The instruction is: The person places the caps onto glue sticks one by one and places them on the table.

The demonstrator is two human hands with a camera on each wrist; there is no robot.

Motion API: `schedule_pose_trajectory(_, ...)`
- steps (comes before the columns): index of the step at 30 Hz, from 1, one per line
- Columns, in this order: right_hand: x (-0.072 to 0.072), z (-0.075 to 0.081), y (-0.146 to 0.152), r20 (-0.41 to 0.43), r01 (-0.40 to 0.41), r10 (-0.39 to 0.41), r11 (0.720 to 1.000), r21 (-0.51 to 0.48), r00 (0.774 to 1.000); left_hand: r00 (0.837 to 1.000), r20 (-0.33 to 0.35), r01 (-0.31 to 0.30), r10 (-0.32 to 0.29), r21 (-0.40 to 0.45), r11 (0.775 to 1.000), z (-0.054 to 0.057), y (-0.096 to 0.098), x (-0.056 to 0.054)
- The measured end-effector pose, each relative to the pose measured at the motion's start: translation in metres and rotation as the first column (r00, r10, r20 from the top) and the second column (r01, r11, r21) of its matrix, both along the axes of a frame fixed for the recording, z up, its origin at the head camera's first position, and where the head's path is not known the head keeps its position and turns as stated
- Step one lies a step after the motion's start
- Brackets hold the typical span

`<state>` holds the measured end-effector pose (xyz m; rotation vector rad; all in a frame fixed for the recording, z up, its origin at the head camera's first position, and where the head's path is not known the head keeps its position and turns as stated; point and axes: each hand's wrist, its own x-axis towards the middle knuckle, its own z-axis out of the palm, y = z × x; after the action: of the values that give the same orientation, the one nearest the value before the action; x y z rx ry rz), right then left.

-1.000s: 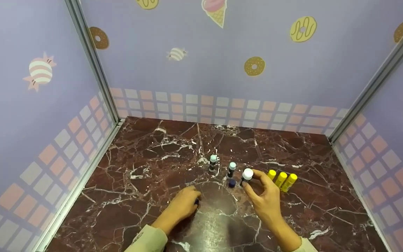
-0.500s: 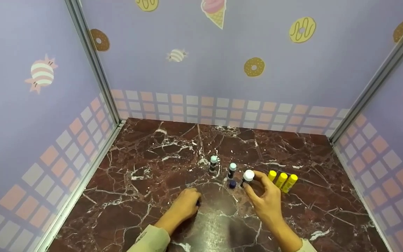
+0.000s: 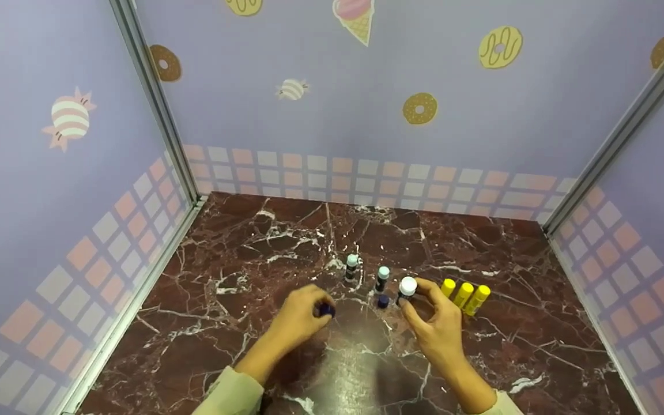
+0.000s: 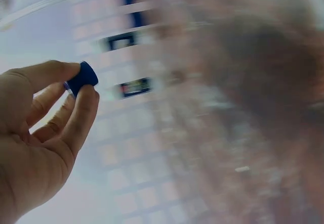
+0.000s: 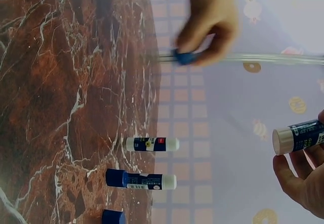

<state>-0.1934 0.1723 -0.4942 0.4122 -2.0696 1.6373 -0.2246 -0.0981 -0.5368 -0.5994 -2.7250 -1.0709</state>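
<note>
In the head view, my left hand (image 3: 300,314) is raised over the table and pinches a dark blue cap (image 4: 83,78) between thumb and fingertips. My right hand (image 3: 440,328) holds a glue stick (image 5: 304,135) upright, its white top (image 3: 408,286) facing up. The right wrist view has this stick's pale base well above the table. Two more uncapped glue sticks, a left one (image 3: 351,268) and a middle one (image 3: 382,279), stand left of my right hand. A blue cap (image 3: 383,301) sits in front of the middle one. Another blue cap (image 5: 113,217) shows in the right wrist view.
Three yellow tubes (image 3: 463,295) stand in a row just right of my right hand. The dark red marbled tabletop (image 3: 240,230) meets patterned lilac walls (image 3: 309,127) at the back and both sides. Small white specks lie around the standing sticks.
My left hand has lifted and moved away from me with the blue cap, which now shows between its fingers. My right hand stays in place with the glue stick.
</note>
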Motion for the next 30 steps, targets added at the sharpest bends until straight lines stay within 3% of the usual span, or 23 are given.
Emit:
schedule_pose_trajectory(3,0.005,0.01,-0.003,-0.017,0.02,-0.019,0.999,0.026,1.0,0.999,-0.008,0.046,-0.045,0.214,0.976,0.027,-0.001,0.01)
schedule_pose_trajectory(6,0.011,0.019,-0.004,-0.03,0.024,-0.023,0.999,0.034,0.999,0.994,0.0,0.098,-0.107,0.396,0.913,0.046,-0.001,0.02)
schedule_pose_trajectory(8,0.013,0.022,-0.004,-0.027,0.025,-0.024,0.999,0.036,0.999,0.991,0.015,0.109,-0.131,0.46,0.881,0.054,0.0,0.025)
schedule_pose_trajectory(10,0.014,0.023,-0.003,-0.021,0.021,-0.021,0.999,0.033,1.0,0.989,0.029,0.112,-0.144,0.49,0.864,0.059,0.0,0.029)
schedule_pose_trajectory(17,0.011,0.019,-0.001,-0.05,0.017,-0.015,0.999,0.046,0.999,0.995,-0.005,0.094,-0.103,0.458,0.884,0.06,0.0,0.033)
schedule_pose_trajectory(22,0.001,0.003,0.001,-0.141,0.057,-0.037,0.988,0.144,0.989,0.996,-0.041,0.086,-0.075,0.449,0.89,0.061,0.007,0.032)
schedule_pose_trajectory(26,-0.011,-0.018,0.005,-0.242,0.069,-0.007,0.966,0.25,0.97,0.998,-0.036,0.057,-0.045,0.473,0.879,0.066,0.018,0.033)
schedule_pose_trajectory(30,-0.012,-0.024,0.002,-0.33,0.088,0.039,0.928,0.362,0.943,0.998,-0.014,0.053,-0.054,0.521,0.852,0.066,0.027,0.033)
